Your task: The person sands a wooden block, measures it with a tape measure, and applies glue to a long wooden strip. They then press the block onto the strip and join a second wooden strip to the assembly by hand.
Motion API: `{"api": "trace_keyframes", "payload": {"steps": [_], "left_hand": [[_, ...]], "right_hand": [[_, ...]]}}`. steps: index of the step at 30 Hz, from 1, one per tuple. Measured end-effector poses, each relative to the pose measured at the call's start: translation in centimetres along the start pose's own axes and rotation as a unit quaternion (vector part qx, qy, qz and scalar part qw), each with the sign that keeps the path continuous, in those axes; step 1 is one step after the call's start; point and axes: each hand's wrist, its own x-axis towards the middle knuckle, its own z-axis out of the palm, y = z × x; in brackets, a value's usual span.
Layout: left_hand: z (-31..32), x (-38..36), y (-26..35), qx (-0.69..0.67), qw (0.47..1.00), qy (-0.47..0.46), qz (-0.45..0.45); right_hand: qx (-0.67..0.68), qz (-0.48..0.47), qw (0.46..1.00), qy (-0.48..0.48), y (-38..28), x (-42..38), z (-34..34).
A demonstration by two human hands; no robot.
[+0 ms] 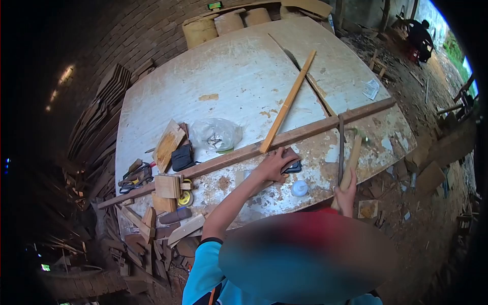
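Observation:
My right hand [346, 195] is wrapped around the wooden handle of a hammer [353, 157], its small metal head pointing away from me. Beside the handle runs a dark, hook-ended metal bar [341, 152], which reaches over a long wooden beam [229, 158]. My left hand [272, 166] is low on the table with its fingers curled at a small brown block [291, 154]; the palm side is hidden. Right by those fingers lies a black flat object [294, 168]. A white squeeze bottle [299, 188] stands between my two hands.
A thin wooden strip [290, 99] leans across the worn white tabletop [203, 101]. To the left are a plastic bag [216, 134], a black pouch [183, 157], stacked wood blocks [166, 187], a yellow tape roll [185, 198] and scissors [134, 180]. Another person [420, 40] is far right.

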Motion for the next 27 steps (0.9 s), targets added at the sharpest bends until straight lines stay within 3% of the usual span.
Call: {"api": "trace_keyframes", "payload": {"steps": [2,5,7,9,14,17,20,23,25,26,27], "left_hand": [[-0.7,0.2,0.0,0.017,1.0,-0.001,0.024],[-0.2,0.3,-0.4,0.055,0.997,0.009,0.046],[-0.4,0.2,-0.5,0.086,0.994,0.023,0.056],[0.5,0.3,-1.2,0.116,0.99,0.047,0.072],[1.0,0.3,-2.0,0.112,0.99,0.063,0.066],[1.5,0.6,-2.5,0.127,0.986,0.07,0.085],[0.7,1.0,-2.4,0.128,0.982,0.072,0.115],[-0.9,1.4,-1.8,0.106,0.982,0.065,0.139],[-1.4,1.6,-0.9,0.094,0.983,0.058,0.15],[-1.6,1.9,-0.2,0.092,0.982,0.055,0.155],[-1.5,2.2,0.3,0.09,0.981,0.053,0.162]], "right_hand": [[-0.091,-0.109,0.99,0.016,2.7,3.8,1.0],[-0.08,0.012,0.996,-0.028,-0.9,8.8,2.4],[-0.143,-0.119,0.982,0.011,-0.4,12.4,3.8],[-0.103,-0.026,0.994,-0.023,-1.4,15.7,4.8],[-0.12,0.076,0.979,-0.145,-3.7,21.6,5.8],[-0.115,0.121,0.972,-0.163,-5.7,22.2,6.4],[-0.259,0.015,0.954,-0.151,-3.0,23.7,6.4],[-0.547,-0.122,0.828,-0.003,-9.9,20.9,8.5],[-0.357,-0.335,0.872,0.018,-7.5,23.1,12.1],[-0.258,-0.173,0.947,-0.077,-9.1,22.8,14.4],[-0.145,-0.003,0.975,-0.168,-11.1,22.2,17.3]]}}
